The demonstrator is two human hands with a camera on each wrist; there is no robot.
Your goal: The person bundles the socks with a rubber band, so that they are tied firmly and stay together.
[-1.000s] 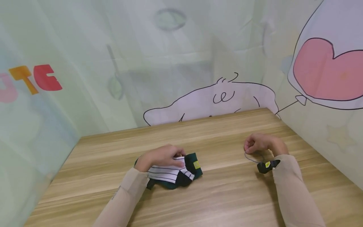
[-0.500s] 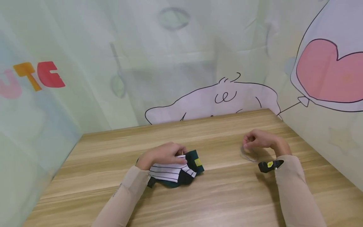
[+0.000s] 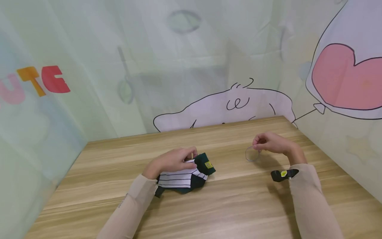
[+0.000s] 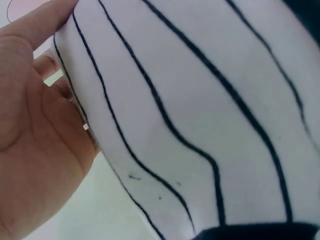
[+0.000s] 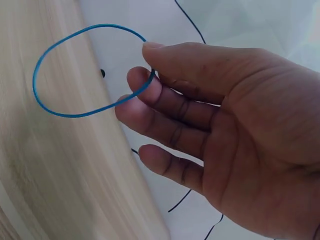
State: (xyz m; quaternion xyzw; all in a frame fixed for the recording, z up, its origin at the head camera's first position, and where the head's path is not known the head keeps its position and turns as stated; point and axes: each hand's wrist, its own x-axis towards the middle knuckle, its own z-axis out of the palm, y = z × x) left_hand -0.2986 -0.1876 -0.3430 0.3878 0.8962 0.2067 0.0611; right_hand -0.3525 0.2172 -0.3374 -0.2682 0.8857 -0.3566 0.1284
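Observation:
A pair of socks (image 3: 176,178), white with dark stripes and dark green at the cuff, heel and toe, lies bunched left of the table's middle. My left hand (image 3: 173,161) pinches it at the upper edge, thumb on top and fingers behind. In the left wrist view the striped fabric (image 4: 170,90) fills most of the picture, and the thumb (image 4: 37,22) lies over its edge. Above the table at the right, my right hand (image 3: 274,143) pinches a thin rubber band (image 3: 246,154) between thumb and fingertips. The right wrist view shows this band as a blue oval loop (image 5: 34,82).
The wood-grain table (image 3: 226,212) ends at a printed curtain (image 3: 179,66) along the back and both sides. A black wrist device (image 3: 282,175) sits under the right wrist.
My right hand has risen slightly, and the rubber band has swung out to its left into an open loop. The socks and left hand have shifted slightly toward the table's back.

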